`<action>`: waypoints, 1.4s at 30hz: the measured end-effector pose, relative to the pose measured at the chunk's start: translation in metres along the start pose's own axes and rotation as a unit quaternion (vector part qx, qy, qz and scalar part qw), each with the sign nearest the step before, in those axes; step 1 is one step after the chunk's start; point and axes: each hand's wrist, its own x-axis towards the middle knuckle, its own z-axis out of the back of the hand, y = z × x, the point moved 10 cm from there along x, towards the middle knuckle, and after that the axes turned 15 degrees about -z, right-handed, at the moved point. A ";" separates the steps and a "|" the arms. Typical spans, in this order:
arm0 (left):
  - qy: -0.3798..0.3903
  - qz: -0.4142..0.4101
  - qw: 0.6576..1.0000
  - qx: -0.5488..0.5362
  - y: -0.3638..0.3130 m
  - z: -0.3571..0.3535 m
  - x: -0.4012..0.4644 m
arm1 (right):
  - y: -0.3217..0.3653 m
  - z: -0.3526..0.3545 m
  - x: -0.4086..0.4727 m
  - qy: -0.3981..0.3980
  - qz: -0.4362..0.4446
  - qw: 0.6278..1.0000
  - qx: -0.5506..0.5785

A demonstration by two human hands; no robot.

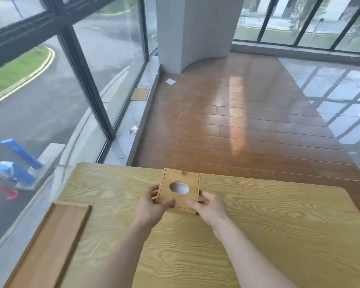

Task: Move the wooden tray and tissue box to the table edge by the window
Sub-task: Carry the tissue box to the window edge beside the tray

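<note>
Now both hands grip the tissue box [180,189] at the desk's [268,221] far edge; the left hand [152,204] clasps its left side with the thumb on the lid, the right hand [208,204] clasps its right side likewise; the box's round opening faces up; the tray [48,246] lies flat along the desk's left edge, beside the window [50,90].

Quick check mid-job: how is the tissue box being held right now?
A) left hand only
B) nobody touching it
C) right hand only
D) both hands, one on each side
D: the left hand and right hand grip opposite sides of the tissue box near the table's far edge.
</note>
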 end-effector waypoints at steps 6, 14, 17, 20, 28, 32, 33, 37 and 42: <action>-0.057 0.031 0.998 0.007 0.053 0.161 0.025 | 0.053 -0.170 0.005 0.050 0.002 0.998 -0.041; -0.093 0.047 0.994 -0.011 0.106 0.282 0.056 | 0.088 -0.307 0.017 0.066 -0.008 0.996 -0.060; -0.098 0.042 0.994 -0.016 0.115 0.306 0.072 | 0.100 -0.332 0.026 0.063 -0.006 0.996 -0.059; -0.099 0.039 0.994 -0.015 0.120 0.323 0.089 | 0.110 -0.351 0.035 0.055 -0.003 0.997 -0.059; -0.097 0.039 0.995 -0.003 0.134 0.346 0.127 | 0.128 -0.383 0.056 0.050 -0.001 0.997 -0.057; -0.088 0.044 0.995 0.000 0.144 0.347 0.135 | 0.127 -0.391 0.060 0.053 -0.012 0.997 -0.052; -0.086 0.045 0.995 0.001 0.146 0.346 0.136 | 0.127 -0.392 0.061 0.055 -0.015 0.997 -0.052; -0.075 0.045 0.996 0.002 0.152 0.342 0.135 | 0.124 -0.392 0.064 0.052 -0.019 0.997 -0.062; -0.073 0.041 0.996 0.015 0.154 0.341 0.135 | 0.119 -0.393 0.064 0.067 -0.018 0.997 -0.033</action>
